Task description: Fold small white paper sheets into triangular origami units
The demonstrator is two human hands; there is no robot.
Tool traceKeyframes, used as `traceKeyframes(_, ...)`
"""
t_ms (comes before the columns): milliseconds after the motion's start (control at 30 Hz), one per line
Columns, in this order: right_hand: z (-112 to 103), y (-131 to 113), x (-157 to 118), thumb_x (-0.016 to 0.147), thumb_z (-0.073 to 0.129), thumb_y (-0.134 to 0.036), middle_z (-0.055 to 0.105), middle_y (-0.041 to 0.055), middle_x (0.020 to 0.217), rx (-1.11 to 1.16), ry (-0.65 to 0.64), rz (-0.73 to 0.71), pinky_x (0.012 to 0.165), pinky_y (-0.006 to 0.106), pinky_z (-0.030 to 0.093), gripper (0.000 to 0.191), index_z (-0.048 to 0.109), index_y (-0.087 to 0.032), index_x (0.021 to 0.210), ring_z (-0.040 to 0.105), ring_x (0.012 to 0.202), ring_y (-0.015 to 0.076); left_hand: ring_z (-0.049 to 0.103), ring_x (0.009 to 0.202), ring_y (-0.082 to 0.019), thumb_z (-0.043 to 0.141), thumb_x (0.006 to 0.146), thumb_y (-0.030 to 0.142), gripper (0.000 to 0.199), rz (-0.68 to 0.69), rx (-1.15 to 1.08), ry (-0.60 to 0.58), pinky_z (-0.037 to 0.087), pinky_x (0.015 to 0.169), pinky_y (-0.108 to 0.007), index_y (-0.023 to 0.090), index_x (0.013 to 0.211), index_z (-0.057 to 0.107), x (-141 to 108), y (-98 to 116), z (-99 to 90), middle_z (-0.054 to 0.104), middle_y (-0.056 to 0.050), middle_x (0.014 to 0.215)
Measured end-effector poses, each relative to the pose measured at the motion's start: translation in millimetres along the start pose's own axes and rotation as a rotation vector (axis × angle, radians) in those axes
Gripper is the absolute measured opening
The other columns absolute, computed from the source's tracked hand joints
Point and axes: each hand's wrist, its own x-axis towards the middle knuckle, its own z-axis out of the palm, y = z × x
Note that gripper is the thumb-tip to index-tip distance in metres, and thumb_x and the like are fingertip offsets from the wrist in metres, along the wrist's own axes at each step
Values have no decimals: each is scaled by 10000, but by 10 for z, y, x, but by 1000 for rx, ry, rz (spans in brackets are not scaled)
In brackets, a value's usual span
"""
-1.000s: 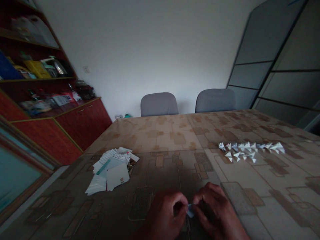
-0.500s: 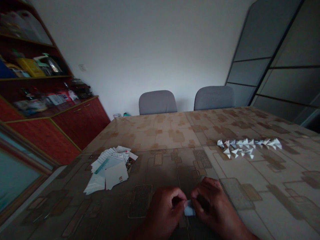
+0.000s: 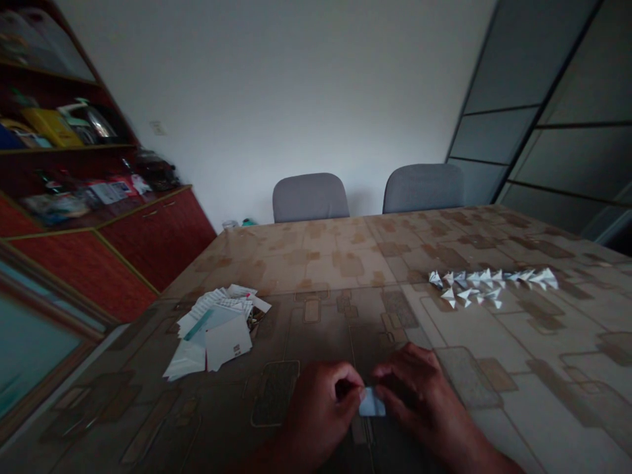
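Observation:
A small, pale folded piece of paper (image 3: 372, 403) is held low over the near part of the table. The thumb and forefinger of my left hand (image 3: 328, 401) pinch its upper left corner. From the other side my right hand (image 3: 424, 395) curls toward the paper, its thumb against the right edge and its forefinger just above. Farther off to the right stand several small pointed folded paper pieces (image 3: 488, 280), set in two rows. Left of my hands lies a fanned pile of white paper cards (image 3: 230, 341), with a teal strip on one of them.
A patterned cloth covers the table (image 3: 316, 263). Two grey chairs, a left one (image 3: 311, 197) and a right one (image 3: 423, 189), stand at the far edge before the wall. A red-brown cabinet (image 3: 153, 237) with loaded shelves is on the left; a panelled wardrobe (image 3: 498, 125) is on the right.
The right fingers have loosened and parted slightly at the paper, showing more of its face. Both hands and the paper sit slightly higher and farther left in view. The camera view has shifted a little.

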Motion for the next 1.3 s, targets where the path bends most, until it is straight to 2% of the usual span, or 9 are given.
traceKeyframes(133, 57, -67, -5, 857, 572, -144, 631, -4, 683, 57, -20, 44, 713, 337, 415, 142, 608, -208, 735, 590, 713, 189, 561, 606, -141, 550, 753, 208, 138, 7, -105, -1, 388, 574, -212, 155, 710, 670, -1, 6, 29, 626, -6, 639)
traceKeyframes(267, 61, -34, -13, 881, 513, -220, 599, 6, 702, 308, 28, 213, 606, 270, 458, 178, 611, -197, 734, 592, 657, 168, 555, 635, -145, 584, 745, 294, 149, -7, -327, -5, 411, 594, -218, 153, 743, 633, 30, 8, 3, 598, -3, 675)
traceKeyframes(367, 53, -28, -15, 894, 501, -260, 590, 2, 703, 440, 37, 253, 571, 244, 469, 194, 608, -198, 744, 595, 647, 161, 520, 598, -130, 599, 734, 322, 166, -10, -401, 1, 392, 562, -209, 159, 708, 603, 37, 26, -23, 555, 14, 642)
traceKeyframes(600, 10, -121, -5, 863, 605, -162, 680, 9, 799, 145, 106, 7, 739, 338, 435, 72, 626, -228, 881, 623, 781, 202, 549, 606, -134, 565, 729, 130, 91, 166, -92, 145, 399, 592, -214, 160, 672, 629, -7, 29, 35, 588, -5, 644)
traceKeyframes(733, -9, -161, 3, 882, 596, -133, 666, -9, 743, 50, 96, -83, 729, 339, 411, 97, 594, -225, 853, 615, 742, 192, 570, 617, -132, 564, 694, 39, 147, 271, 18, 195, 400, 605, -210, 168, 668, 630, -15, -25, 90, 600, -5, 651)
traceKeyframes(833, -5, -159, 7, 930, 557, -182, 656, -11, 727, 29, 95, -93, 714, 332, 405, 102, 585, -226, 842, 607, 723, 186, 569, 606, -130, 574, 692, 37, 150, 240, 19, 195, 400, 590, -205, 171, 673, 637, -14, -32, 96, 614, -4, 646)
traceKeyframes(1000, 7, -129, 2, 962, 501, -226, 650, -2, 734, 15, 135, -56, 705, 327, 409, 159, 576, -227, 821, 605, 724, 190, 547, 560, -124, 581, 709, 101, 97, 109, -55, 115, 405, 545, -193, 163, 669, 644, -6, 31, 53, 616, -1, 612)
traceKeyframes(1133, 17, -124, 1, 969, 481, -242, 651, -1, 727, -3, 170, -64, 694, 324, 414, 180, 575, -231, 817, 607, 708, 189, 542, 554, -126, 560, 712, 126, 98, 90, -64, 100, 408, 544, -200, 152, 686, 652, 6, 62, 41, 634, -15, 625)
traceKeyframes(1300, 17, -137, 11, 971, 470, -241, 641, -2, 726, -18, 186, -65, 683, 319, 416, 186, 567, -230, 812, 599, 698, 185, 537, 553, -121, 553, 734, 143, 114, 90, -66, 75, 398, 542, -197, 152, 715, 665, 23, -25, 89, 633, -10, 632)
